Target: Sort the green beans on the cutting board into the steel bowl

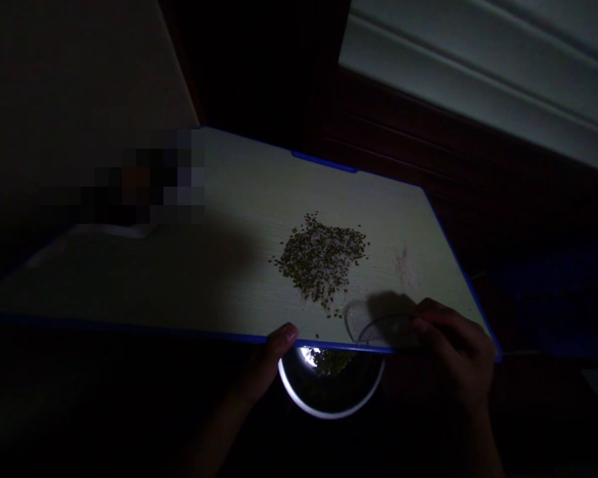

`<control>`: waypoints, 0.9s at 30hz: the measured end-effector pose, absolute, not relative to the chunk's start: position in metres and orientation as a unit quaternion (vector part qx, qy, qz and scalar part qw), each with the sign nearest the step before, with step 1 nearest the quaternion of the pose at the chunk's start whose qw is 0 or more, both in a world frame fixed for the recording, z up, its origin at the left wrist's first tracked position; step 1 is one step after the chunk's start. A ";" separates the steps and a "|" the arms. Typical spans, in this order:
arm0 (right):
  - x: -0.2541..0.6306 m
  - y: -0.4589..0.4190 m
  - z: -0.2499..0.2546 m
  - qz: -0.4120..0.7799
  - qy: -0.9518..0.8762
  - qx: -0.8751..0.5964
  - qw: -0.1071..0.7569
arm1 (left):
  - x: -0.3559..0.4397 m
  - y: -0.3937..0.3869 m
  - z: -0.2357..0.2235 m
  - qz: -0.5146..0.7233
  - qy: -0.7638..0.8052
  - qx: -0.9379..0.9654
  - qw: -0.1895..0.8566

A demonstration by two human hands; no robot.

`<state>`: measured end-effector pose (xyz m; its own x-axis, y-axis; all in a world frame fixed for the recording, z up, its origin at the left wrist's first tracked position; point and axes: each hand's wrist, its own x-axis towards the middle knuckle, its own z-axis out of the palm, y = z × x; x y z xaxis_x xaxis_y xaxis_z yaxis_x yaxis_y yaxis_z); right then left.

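A pile of small green bean-like grains mixed with pale powdery bits [323,255] lies on a white board with blue edging [219,292]. My left hand [274,348] grips the board's near edge, its thumb on top and the other fingers hidden. Under that edge, a round bowl with a pale rim [329,417] shows partly, with similar green grains [333,362] inside. My right hand [456,342] is closed over the board's near right part, pinching a thin, curved, wire-like loop [386,317]. What the loop belongs to is too dark to make out.
A faint pale powder smear [406,267] marks the board right of the pile. A blurred-out patch [144,179] covers something at the left end. Light ridged panels [478,60] are at the upper right. A dark blue object [563,285] is at the right.
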<state>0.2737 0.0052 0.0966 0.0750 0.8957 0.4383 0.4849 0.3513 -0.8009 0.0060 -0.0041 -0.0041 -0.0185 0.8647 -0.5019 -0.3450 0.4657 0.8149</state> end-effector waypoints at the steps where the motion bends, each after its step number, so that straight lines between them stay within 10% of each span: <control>1: 0.274 0.005 0.095 0.201 -0.636 -0.538 0.515 | 0.006 -0.004 -0.003 0.457 0.546 0.242 0.659; 27: 0.276 0.005 0.093 0.188 -0.608 -0.572 0.518 | 0.003 -0.005 -0.014 0.463 0.577 0.202 0.642</control>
